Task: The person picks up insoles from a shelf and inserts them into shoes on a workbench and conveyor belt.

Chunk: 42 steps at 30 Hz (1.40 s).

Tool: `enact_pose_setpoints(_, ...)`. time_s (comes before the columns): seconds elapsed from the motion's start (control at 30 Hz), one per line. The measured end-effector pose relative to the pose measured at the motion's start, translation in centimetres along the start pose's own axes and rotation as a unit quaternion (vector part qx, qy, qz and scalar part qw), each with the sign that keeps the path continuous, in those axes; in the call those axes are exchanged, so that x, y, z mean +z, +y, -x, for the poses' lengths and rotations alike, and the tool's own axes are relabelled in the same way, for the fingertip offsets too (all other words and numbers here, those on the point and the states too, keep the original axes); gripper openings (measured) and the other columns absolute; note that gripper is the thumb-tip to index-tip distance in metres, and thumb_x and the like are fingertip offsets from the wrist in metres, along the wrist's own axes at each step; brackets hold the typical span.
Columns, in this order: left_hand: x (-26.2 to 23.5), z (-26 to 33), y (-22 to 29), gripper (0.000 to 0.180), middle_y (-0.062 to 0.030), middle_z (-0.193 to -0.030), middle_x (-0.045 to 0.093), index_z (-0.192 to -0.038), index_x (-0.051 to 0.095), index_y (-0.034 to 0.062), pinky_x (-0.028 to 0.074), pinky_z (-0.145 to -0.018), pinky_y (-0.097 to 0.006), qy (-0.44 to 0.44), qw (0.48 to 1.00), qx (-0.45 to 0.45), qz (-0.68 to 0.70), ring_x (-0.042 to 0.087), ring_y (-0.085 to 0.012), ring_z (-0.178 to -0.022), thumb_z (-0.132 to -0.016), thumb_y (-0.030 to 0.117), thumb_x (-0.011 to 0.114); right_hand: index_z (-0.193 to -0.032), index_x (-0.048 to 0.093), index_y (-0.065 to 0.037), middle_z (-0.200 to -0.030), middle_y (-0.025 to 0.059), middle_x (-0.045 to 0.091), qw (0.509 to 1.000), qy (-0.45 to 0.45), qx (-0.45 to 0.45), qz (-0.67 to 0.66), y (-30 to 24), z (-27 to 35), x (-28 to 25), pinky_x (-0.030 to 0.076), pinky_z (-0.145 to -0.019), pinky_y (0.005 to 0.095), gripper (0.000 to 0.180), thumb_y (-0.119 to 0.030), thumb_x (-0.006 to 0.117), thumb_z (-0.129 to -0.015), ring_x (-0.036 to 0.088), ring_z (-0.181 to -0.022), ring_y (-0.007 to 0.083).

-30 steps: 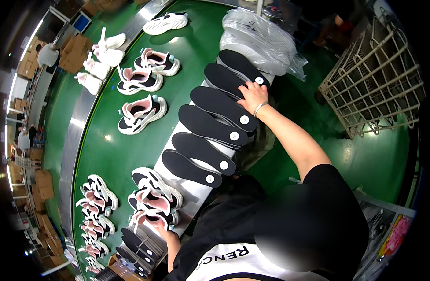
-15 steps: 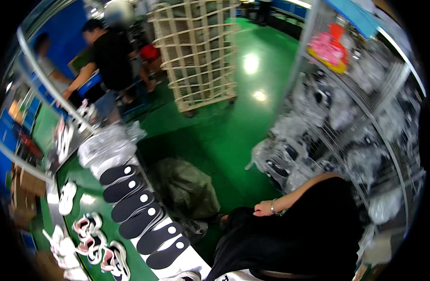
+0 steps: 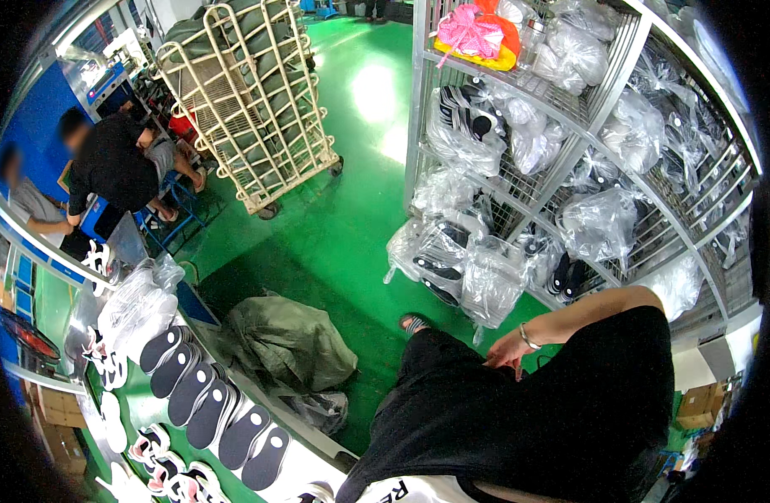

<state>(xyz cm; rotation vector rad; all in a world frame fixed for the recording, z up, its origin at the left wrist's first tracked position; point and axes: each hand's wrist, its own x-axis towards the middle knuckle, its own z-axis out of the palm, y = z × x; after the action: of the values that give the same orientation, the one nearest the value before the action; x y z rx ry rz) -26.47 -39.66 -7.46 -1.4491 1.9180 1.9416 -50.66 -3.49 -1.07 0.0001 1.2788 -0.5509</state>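
My right hand (image 3: 509, 348), with a bracelet at its wrist, hangs beside my black clothing (image 3: 519, 411). Its fingers point down, loosely apart, and I see nothing in them; the clothing partly hides the tips. My left hand is out of view. On the bench at my left lies a row of black insole stacks (image 3: 210, 416), each topped by a white round mark. Past them sits a clear plastic bag (image 3: 137, 306) of things I cannot make out. Shoes with pink and white parts (image 3: 163, 461) rest on the green surface (image 3: 137, 402) beside the insoles.
A metal rack (image 3: 561, 126) at the right holds several clear bags of insoles (image 3: 598, 226). More bags (image 3: 452, 260) are piled at its foot. A loaded wheeled cage cart (image 3: 251, 109) stands on the green floor. Near the bench lies a big grey-green sack (image 3: 292, 339). People sit working at the far left.
My view has swung right, so the rack shows more fully and the bench, cart and seated people sit further left. My right hand stays beside my clothing, its fingers showing more plainly.
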Motion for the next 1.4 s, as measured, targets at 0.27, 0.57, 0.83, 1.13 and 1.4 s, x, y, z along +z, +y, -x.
enact_pose_setpoints(0.27, 8.5, -4.1, 4.2, 0.032, -0.0046, -0.087, 0.046, -0.105, 0.042, 0.006, 0.038, -0.063, -0.031, -0.129, 0.985, -0.052, -0.099, 0.044, -0.0184, -0.073, -0.082, 0.025, 0.053, -0.074, 0.05, -0.009, -0.065, 0.0056, 0.045, 0.98, -0.081, -0.084, 0.159, -3.7, 3.9, -7.5, 0.047, -0.057, 0.0364, 0.024, -0.032, 0.055, -0.078, 0.047, -0.059, 0.0198)
enact_pose_setpoints(0.57, 18.9, -10.9, 8.5, 0.025, -0.0033, -0.077, 0.048, -0.098, 0.046, 0.0055, 0.04, -0.056, -0.03, -0.283, 0.911, -0.176, -0.241, 0.045, -0.0169, -0.063, -0.082, 0.023, 0.053, -0.072, 0.053, -0.008, -0.066, 0.0077, 0.052, 0.671, -0.006, -0.728, 0.145, 6.2, -4.3, -25.0, 0.043, -0.054, 0.0371, 0.026, -0.032, 0.051, -0.082, 0.051, -0.06, 0.024)
enact_pose_setpoints(0.83, 21.0, -13.0, 14.2, 0.019, -0.0021, -0.068, 0.05, -0.092, 0.05, 0.0051, 0.041, -0.05, -0.03, -0.407, 0.85, -0.202, -0.269, 0.046, -0.0156, -0.055, -0.082, 0.021, 0.054, -0.08, 0.049, -0.004, -0.074, 0.008, 0.053, 0.642, 0.364, -0.351, 0.577, -5.4, 6.3, -39.5, 0.043, -0.063, 0.0312, 0.013, -0.016, 0.053, -0.077, 0.051, -0.067, 0.0176)
enact_pose_setpoints(1.13, 28.3, -16.2, 32.2, 0.021, -0.005, -0.086, 0.055, -0.099, 0.051, 0.002, 0.041, -0.067, -0.024, -0.122, 0.963, 0.049, -0.236, 0.051, -0.0114, -0.076, -0.082, 0.014, 0.053, -0.109, 0.046, -0.005, -0.108, 0.0163, 0.047, 0.603, 0.754, -0.203, 0.164, -15.1, 6.9, -55.3, 0.044, -0.075, 0.0371, 0.043, -0.019, 0.062, -0.071, 0.051, -0.094, 0.0279)
enact_pose_setpoints(1.4, 35.0, -15.1, 37.3, 0.025, -0.007, -0.093, 0.058, -0.103, 0.052, 0.0015, 0.042, -0.074, -0.025, -0.139, 0.959, 0.105, -0.225, 0.054, -0.0124, -0.082, -0.085, 0.02, 0.05, -0.095, 0.055, -0.002, -0.08, 0.0123, 0.062, 0.586, 0.759, -0.245, -0.143, -12.6, 6.9, -55.8, 0.045, -0.06, 0.0319, 0.027, -0.026, 0.047, -0.084, 0.057, -0.068, 0.0212)
